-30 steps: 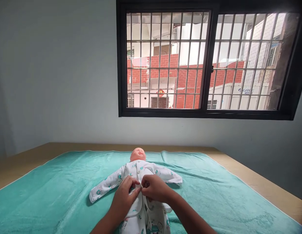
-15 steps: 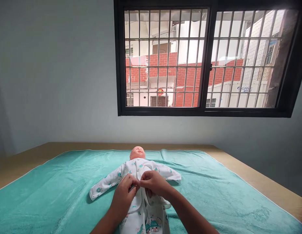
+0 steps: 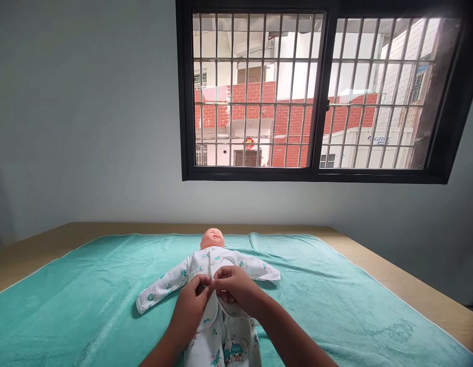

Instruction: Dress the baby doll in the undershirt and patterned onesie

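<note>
A baby doll lies on its back on a teal towel, its head towards the wall. It wears a white printed romper with both sleeves spread out to the sides. My left hand and my right hand meet over the doll's chest. The fingers of both hands pinch the romper's front edges together along the middle. The lower part of the romper lies partly open below my hands.
The towel covers a wooden table that stands against a grey wall. A black-framed barred window is above, with a red brick building outside.
Both hands have moved a little up the romper's front, from the belly towards the chest, still pinching the edges. The camera has tilted slightly.
</note>
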`<move>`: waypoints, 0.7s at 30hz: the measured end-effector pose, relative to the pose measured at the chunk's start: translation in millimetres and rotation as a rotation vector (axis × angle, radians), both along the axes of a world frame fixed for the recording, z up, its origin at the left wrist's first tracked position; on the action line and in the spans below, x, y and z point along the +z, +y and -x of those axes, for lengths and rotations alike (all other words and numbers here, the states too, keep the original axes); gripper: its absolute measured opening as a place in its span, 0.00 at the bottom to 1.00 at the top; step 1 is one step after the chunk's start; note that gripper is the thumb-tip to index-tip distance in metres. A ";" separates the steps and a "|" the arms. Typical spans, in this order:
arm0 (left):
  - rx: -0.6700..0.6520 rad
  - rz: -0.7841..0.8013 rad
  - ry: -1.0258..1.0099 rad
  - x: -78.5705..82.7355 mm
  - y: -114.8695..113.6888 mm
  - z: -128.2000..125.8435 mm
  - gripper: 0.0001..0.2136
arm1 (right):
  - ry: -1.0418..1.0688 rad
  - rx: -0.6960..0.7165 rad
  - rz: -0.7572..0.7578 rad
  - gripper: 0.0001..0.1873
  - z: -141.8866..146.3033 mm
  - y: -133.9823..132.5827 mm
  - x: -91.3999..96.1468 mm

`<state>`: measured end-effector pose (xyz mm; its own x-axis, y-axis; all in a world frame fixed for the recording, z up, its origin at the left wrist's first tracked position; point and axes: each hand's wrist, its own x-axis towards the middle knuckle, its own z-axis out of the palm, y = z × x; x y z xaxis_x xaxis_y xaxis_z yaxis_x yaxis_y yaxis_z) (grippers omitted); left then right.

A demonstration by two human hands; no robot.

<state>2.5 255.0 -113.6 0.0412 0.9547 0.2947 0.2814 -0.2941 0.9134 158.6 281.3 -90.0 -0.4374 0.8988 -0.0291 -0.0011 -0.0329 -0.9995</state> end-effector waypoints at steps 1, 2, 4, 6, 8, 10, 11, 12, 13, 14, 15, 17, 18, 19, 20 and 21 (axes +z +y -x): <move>0.002 0.020 -0.008 0.0 2.3 1.7 0.16 | -0.011 -0.001 -0.006 0.08 0.7 -0.4 -0.1; 0.001 0.044 -0.018 0.2 4.4 3.5 0.17 | -0.018 -0.001 -0.005 0.08 1.2 -0.5 -0.4; -0.014 0.092 -0.050 1.8 6.7 6.4 0.17 | -0.017 -0.004 0.006 0.09 1.8 0.0 -1.3; -0.041 0.136 -0.085 5.1 5.7 8.0 0.17 | -0.017 -0.010 0.003 0.10 2.3 0.5 -2.1; -0.054 0.149 -0.100 8.7 3.0 8.2 0.17 | -0.023 -0.023 -0.010 0.10 2.6 1.1 -3.1; -0.059 0.137 -0.097 10.8 1.0 7.4 0.17 | -0.020 -0.033 -0.018 0.11 2.5 1.6 -4.2; -0.059 0.129 -0.095 11.0 0.6 7.0 0.17 | -0.012 -0.034 -0.013 0.11 2.1 1.9 -4.9; -0.058 0.120 -0.091 10.8 0.7 6.6 0.18 | -0.001 -0.032 -0.004 0.11 1.6 2.1 -5.5; -0.055 0.109 -0.086 10.2 1.0 6.3 0.18 | 0.011 -0.027 0.009 0.10 1.1 2.2 -6.0; -0.053 0.096 -0.080 9.5 1.4 6.1 0.18 | 0.024 -0.022 0.025 0.10 0.5 2.3 -6.4; -0.049 0.083 -0.074 8.8 1.7 6.0 0.18 | 0.037 -0.018 0.041 0.10 0.1 2.3 -6.7; -0.048 0.062 -0.059 7.8 1.6 5.8 0.18 | 0.057 -0.014 0.051 0.09 -0.5 2.4 -7.2; -0.051 0.056 -0.050 7.4 1.2 5.6 0.18 | 0.062 -0.013 0.047 0.09 -0.6 2.6 -7.5; -0.055 0.051 -0.042 7.0 0.6 5.3 0.18 | 0.062 -0.015 0.040 0.09 -0.5 2.9 -7.8; -0.054 0.044 -0.033 6.4 0.0 5.0 0.18 | 0.059 -0.020 0.033 0.09 -0.4 3.3 -8.2; -0.052 0.036 -0.028 5.7 -0.4 4.6 0.17 | 0.056 -0.026 0.029 0.08 -0.2 3.7 -8.7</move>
